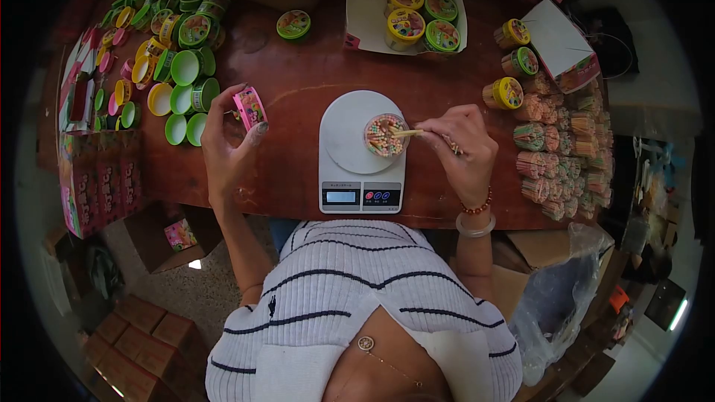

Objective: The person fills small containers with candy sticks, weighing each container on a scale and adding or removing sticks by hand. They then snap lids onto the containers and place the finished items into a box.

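Note:
In front of me a white kitchen scale (344,134) lies on the brown table. A clear cup packed with thin sticks with coloured tips (386,136) stands on its round plate. My right hand (463,150) pinches a few of these sticks at the cup's right side, their ends reaching over the rim. More sticks show under its curled fingers. To the left of the scale, my left hand (227,134) is closed around a pink printed lid (250,108), tilted on edge between thumb and fingers. The scale's display is too small to read.
Green and yellow lids (185,68) are heaped at the left. Bundles of sticks (551,149) are stacked at the right. Filled tubs (406,27) sit in an open white box at the back. Pink cartons (100,179) stand on the left edge.

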{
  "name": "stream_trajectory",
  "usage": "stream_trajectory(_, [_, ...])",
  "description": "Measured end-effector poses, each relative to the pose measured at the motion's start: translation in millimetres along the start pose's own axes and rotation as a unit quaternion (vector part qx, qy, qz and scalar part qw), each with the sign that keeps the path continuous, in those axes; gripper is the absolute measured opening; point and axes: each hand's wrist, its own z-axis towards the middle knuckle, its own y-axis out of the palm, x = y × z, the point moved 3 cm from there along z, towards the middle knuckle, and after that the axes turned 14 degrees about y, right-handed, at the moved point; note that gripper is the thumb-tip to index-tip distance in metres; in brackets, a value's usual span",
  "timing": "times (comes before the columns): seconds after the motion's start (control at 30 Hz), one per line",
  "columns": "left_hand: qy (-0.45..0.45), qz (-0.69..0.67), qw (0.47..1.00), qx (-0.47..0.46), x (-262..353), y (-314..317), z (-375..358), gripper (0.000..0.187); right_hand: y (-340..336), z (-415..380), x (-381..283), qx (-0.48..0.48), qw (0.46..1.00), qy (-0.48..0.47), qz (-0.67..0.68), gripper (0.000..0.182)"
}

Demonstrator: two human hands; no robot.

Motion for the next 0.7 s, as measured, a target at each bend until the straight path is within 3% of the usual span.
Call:
stream_trajectory(0.13, [-0.021,-0.016,1.0,-0.011,-2.8,1.9,0.8,0.057,-9.7,0.4,-3.6,-0.011,0.992,-0.103,-0.066,0.022])
stream_trajectory(0.37, [-0.005,-0.006,1.0,-0.015,0.1,6.9,2.7,0.058,7.0,-2.3,3.2,-0.065,0.985,-0.136,-0.088,0.021])
stream_trajectory(0.47, [-0.02,-0.008,1.0,-0.022,-0.5,3.3,0.3,0.057,11.2,-4.7,6.3,-0.073,0.985,-0.107,-0.113,0.028])
stream_trajectory(0.63, [-0.021,-0.013,1.0,-0.006,-2.8,-0.9,-3.1,0.057,-5.0,-18.0,16.7,-0.016,0.996,0.076,-0.042,0.041])
stream_trajectory(0.7, [-0.019,-0.01,1.0,-0.009,-3.2,0.3,-1.7,0.057,0.5,-25.2,27.0,-0.002,0.996,0.072,-0.045,0.042])
